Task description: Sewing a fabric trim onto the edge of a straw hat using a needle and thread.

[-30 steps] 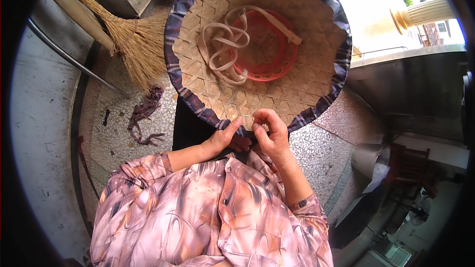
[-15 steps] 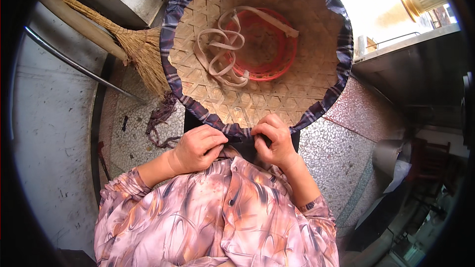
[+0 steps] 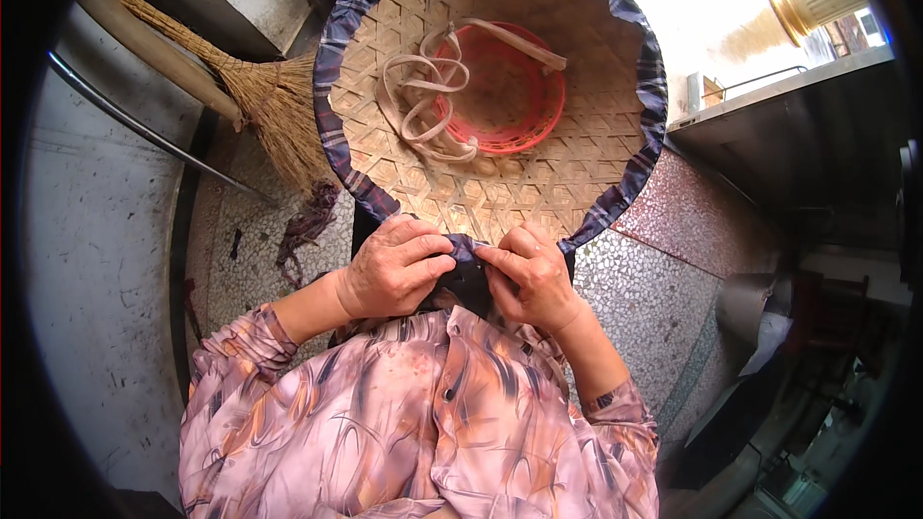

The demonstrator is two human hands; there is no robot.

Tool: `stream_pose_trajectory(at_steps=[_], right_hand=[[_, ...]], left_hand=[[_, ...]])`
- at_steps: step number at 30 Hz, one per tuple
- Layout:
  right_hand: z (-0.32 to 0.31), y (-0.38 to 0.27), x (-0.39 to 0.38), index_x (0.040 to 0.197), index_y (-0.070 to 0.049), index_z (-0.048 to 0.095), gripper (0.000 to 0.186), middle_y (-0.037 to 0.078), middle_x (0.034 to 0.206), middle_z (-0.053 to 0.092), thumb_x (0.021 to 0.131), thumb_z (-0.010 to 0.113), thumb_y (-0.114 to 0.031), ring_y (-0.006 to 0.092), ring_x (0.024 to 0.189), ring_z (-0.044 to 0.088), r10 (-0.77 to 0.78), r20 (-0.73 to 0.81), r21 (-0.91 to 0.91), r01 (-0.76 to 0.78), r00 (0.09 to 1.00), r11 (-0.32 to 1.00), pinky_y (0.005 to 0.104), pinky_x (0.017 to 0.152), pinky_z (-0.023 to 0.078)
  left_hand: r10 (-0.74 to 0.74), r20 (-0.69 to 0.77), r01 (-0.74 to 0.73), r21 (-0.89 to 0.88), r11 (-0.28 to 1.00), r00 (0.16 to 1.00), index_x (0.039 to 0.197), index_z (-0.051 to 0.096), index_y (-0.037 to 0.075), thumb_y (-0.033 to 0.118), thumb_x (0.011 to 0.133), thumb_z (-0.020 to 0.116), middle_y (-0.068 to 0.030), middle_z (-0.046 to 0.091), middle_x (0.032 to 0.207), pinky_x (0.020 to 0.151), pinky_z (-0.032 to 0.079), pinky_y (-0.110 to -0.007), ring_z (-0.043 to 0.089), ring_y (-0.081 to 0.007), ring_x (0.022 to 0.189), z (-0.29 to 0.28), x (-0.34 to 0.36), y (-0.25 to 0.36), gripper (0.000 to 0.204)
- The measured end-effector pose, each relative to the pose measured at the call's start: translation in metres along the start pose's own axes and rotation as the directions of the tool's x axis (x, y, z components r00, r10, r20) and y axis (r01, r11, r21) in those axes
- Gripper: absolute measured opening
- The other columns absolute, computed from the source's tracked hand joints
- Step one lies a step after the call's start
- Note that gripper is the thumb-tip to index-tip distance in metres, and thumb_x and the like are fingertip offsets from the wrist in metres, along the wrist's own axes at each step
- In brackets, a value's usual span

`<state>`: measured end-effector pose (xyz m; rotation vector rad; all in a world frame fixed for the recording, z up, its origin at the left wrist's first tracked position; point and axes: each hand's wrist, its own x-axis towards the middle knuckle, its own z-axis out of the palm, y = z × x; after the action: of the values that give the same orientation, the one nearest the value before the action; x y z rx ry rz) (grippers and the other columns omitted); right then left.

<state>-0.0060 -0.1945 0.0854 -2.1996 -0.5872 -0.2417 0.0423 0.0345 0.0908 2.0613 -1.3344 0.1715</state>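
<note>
A wide woven bamboo hat rests in front of me with its inside facing up. Dark plaid cloth trim wraps its whole rim. In its middle sits a red plastic ring, with a pale strap looped loosely over the ring's left side. At the near edge my left hand is closed, pinching the cloth-covered rim. Just right of it, my right hand is also closed, thumb and fingertips pressed on the same trim. Something thin and pale shows at the right fingertips, too small to name.
A straw broom leans at the left beside a metal rod. Dark purplish strands lie on the speckled floor. At the right stand a metal bin and a dark counter.
The hat has shifted slightly left. My left hand has moved up and right onto the rim, so both hands' fingertips are now closer together on the trim.
</note>
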Motion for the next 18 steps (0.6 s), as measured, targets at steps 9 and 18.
stream_pose_trajectory(at_steps=[9,18], right_hand=[[0.0,0.005,-0.003,0.084,-0.004,0.065,0.015,0.009,0.076,0.054,0.068,0.067,-0.005,0.028,0.072,0.053,0.077,-0.021,-0.106,-0.078,0.997,0.991,0.0368,0.064,0.043],[0.003,0.004,0.0,0.081,-0.006,0.063,0.015,0.009,0.077,0.053,0.066,0.068,-0.007,0.028,0.074,0.052,0.097,0.001,-0.111,-0.096,0.995,0.989,0.0378,0.065,0.041]], left_hand=[[-0.182,0.005,0.182,0.029,0.983,0.983,0.091,0.065,0.004,0.011,0.072,0.07,-0.0105,0.062,0.098,0.079,0.047,-0.039,0.059,-0.0288,0.093,0.005,0.017,0.003,0.022],[-0.207,0.078,0.206,0.019,0.978,0.975,0.09,0.065,0.004,0.016,0.071,0.069,-0.0088,0.06,0.097,0.079,0.044,-0.038,0.056,-0.0265,0.093,0.006,0.018,-0.003,0.023]])
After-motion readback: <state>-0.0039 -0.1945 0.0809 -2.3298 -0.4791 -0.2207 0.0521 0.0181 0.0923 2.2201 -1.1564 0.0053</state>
